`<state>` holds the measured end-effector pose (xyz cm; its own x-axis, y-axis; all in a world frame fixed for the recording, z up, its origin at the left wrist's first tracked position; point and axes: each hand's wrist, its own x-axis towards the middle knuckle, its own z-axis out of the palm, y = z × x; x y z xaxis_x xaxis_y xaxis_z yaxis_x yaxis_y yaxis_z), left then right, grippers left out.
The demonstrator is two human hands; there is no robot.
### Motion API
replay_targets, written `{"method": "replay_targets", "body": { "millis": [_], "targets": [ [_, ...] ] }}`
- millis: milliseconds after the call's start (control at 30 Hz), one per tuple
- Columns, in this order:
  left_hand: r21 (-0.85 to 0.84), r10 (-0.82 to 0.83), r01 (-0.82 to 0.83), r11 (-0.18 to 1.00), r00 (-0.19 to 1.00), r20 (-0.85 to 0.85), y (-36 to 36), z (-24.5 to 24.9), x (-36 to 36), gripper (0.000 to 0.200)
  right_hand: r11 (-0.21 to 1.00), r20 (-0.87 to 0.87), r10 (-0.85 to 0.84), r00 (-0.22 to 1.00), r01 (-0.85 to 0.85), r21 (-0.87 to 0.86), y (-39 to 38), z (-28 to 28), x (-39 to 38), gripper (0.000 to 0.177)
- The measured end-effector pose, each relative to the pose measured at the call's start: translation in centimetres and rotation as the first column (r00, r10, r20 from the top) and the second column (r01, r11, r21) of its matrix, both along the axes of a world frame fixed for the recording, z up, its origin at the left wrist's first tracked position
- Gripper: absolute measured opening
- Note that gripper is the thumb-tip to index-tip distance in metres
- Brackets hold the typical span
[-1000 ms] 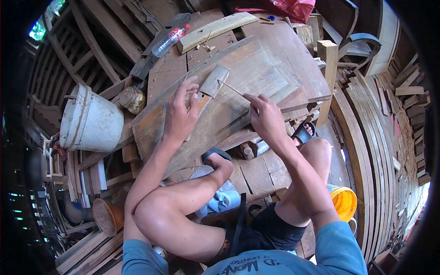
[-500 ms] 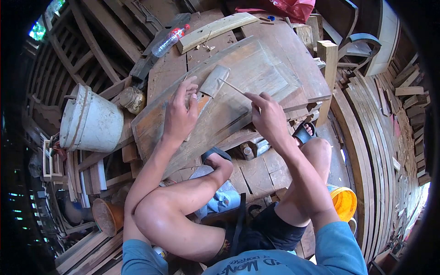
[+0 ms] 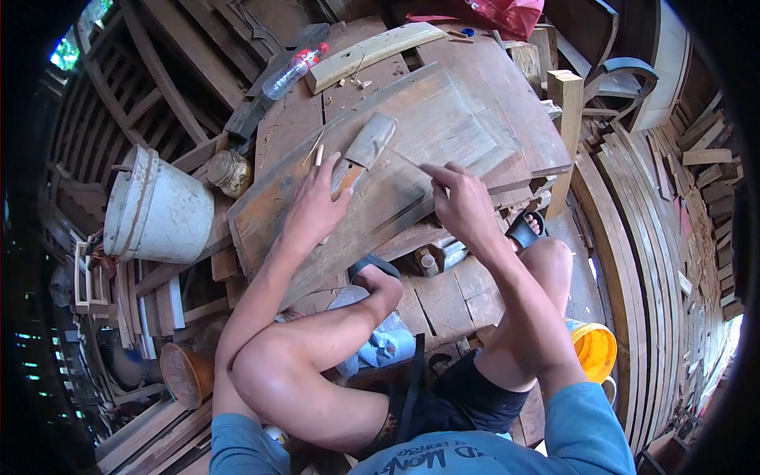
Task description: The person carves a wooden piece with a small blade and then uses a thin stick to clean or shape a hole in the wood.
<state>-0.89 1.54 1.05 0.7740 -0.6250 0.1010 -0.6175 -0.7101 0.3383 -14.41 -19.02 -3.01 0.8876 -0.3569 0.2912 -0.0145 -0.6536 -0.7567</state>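
Observation:
My right hand (image 3: 461, 198) pinches a thin stick (image 3: 408, 161) between thumb and forefinger, its far end pointing at a flat grey rectangular piece (image 3: 372, 138). An orange-brown wooden part (image 3: 348, 176) shows below that grey piece. Over the wooden part lies my left hand (image 3: 319, 198), fingers stretched forward and thumb apart; whether it grips the part is hard to see. A small pale stick (image 3: 319, 153) juts up beside the left fingertips. Under all this is a large worn wooden panel (image 3: 435, 103), dusty and grey-brown.
A plastic bottle (image 3: 294, 71) and a pale curved wood piece (image 3: 376, 54) lie behind the panel. At left stand a white bucket (image 3: 162, 206) and a glass jar (image 3: 229, 172). A yellow bucket (image 3: 592, 351) is at right, near stacked planks (image 3: 625, 261).
My left hand has come down from its raised position onto the wooden part, uncovering the small pale stick. The right hand has barely moved and still holds its thin stick.

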Motion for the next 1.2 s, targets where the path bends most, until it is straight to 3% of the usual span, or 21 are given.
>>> {"method": "replay_targets", "body": {
  "millis": [100,200,300,400,500,667,800,900,1000,1100,1200],
  "targets": [
    [0.019,0.023,-0.022,1.0,0.997,-0.068,-0.1,0.1,0.0,0.066,1.0,-0.009,-0.024,1.0,0.024,-0.002,-0.1,0.2,0.0,0.036],
    [0.032,0.036,-0.033,0.999,0.996,-0.085,-0.2,0.5,-0.2,0.067,0.996,-0.094,0.084,0.992,-0.083,0.016,-0.1,0.8,-0.1,0.035],
    [0.031,0.035,-0.032,0.999,0.994,-0.1,-0.2,0.5,-0.3,0.069,0.999,-0.025,-0.034,0.999,0.035,0.021,-0.1,0.7,-0.1,0.036],
    [0.008,0.007,-0.007,1.0,0.998,-0.06,-0.1,0.0,-0.1,0.071,0.995,-0.05,0.088,0.995,-0.085,0.05,-0.2,0.7,0.0,0.038],
    [0.017,0.004,-0.003,1.0,0.999,-0.05,0.0,0.2,-0.2,0.072,0.999,0.014,-0.032,0.999,0.031,0.034,0.1,0.3,0.0,0.038],
    [0.029,0.011,-0.008,1.0,0.997,-0.077,-0.1,0.2,0.0,0.074,0.997,-0.064,0.072,0.995,-0.071,0.021,-0.5,1.2,-0.1,0.038],
    [0.037,0.016,-0.012,0.999,0.995,-0.103,-0.3,0.2,-0.2,0.074,1.0,-0.033,0.028,0.999,-0.028,0.007,-0.8,0.5,-0.1,0.037],
    [0.028,0.012,-0.009,1.0,0.995,-0.101,-0.1,0.0,0.0,0.073,0.99,-0.068,0.139,0.988,-0.139,0.006,-0.8,0.8,-0.1,0.038],
    [0.031,0.009,-0.006,1.0,0.996,-0.093,-0.2,-0.2,-0.2,0.073,0.999,0.02,0.02,1.0,-0.021,0.026,-0.9,0.3,-0.1,0.037],
    [0.033,0.018,-0.016,0.999,0.997,-0.077,-0.2,0.0,-0.1,0.073,0.986,-0.051,0.161,0.986,-0.159,0.055,-1.2,0.6,0.0,0.037],
    [0.055,0.025,-0.02,0.998,0.995,-0.098,-0.5,0.3,-0.4,0.073,1.0,-0.027,0.001,1.0,0.0,0.016,-1.2,0.7,-0.3,0.034]
  ]
}}
